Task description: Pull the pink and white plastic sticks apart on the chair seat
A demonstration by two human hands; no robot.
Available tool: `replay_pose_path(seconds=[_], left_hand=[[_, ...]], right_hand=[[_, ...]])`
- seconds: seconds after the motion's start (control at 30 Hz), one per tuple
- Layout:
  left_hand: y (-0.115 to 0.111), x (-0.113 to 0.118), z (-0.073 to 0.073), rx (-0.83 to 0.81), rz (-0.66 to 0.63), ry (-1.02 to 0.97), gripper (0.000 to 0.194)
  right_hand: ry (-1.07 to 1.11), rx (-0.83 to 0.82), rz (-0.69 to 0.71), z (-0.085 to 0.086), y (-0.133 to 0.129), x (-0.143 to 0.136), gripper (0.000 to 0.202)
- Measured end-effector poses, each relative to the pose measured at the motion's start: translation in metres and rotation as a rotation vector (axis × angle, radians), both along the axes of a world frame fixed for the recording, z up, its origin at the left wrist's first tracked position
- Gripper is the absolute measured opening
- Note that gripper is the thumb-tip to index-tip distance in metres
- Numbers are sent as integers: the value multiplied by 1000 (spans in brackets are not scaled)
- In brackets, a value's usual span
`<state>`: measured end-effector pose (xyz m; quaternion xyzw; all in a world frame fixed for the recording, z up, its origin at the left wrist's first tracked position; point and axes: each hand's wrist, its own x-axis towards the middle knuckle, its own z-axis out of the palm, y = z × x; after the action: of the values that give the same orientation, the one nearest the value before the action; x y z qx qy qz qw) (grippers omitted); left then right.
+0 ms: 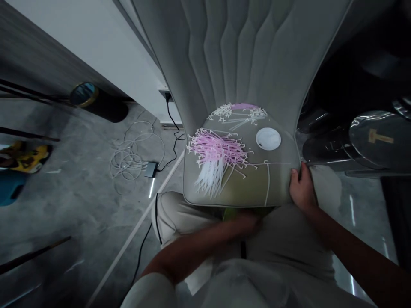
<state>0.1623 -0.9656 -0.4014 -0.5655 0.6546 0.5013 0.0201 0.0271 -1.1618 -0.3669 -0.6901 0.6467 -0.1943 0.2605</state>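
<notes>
On the grey padded chair seat (253, 194) lies a heap of thin pink and white strips (218, 149) with small T-shaped ends. More white strips (224, 112) are scattered behind it, and a round white disc (268, 139) sits to their right. My right hand (303, 186) is closed around the seat's right edge, thumb on top. A single pink strand (269, 163) runs towards it; I cannot tell whether the fingers touch that strand. My left hand (247, 224) is smeared by motion below the seat's front edge, near something green (229, 214). Its fingers cannot be made out.
The chair's tall quilted back (237, 51) rises ahead. On the floor to the left are a small adapter (150, 169) with coiled white cable (128, 158) and a dark cylindrical bin (105, 105). Shiny round metal lids (372, 134) stand at the right.
</notes>
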Motion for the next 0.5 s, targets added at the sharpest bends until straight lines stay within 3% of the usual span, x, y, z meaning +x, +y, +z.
replay_pose_path(seconds=[0.17,0.5], left_hand=[[-1,-22,-21,140,94,-9,59],[-39,-6,-34,270,190,149,71]], right_hand=[[-19,-41,35,-5,2,-3,63],[-8,-60,23,-14,-3,0,59]])
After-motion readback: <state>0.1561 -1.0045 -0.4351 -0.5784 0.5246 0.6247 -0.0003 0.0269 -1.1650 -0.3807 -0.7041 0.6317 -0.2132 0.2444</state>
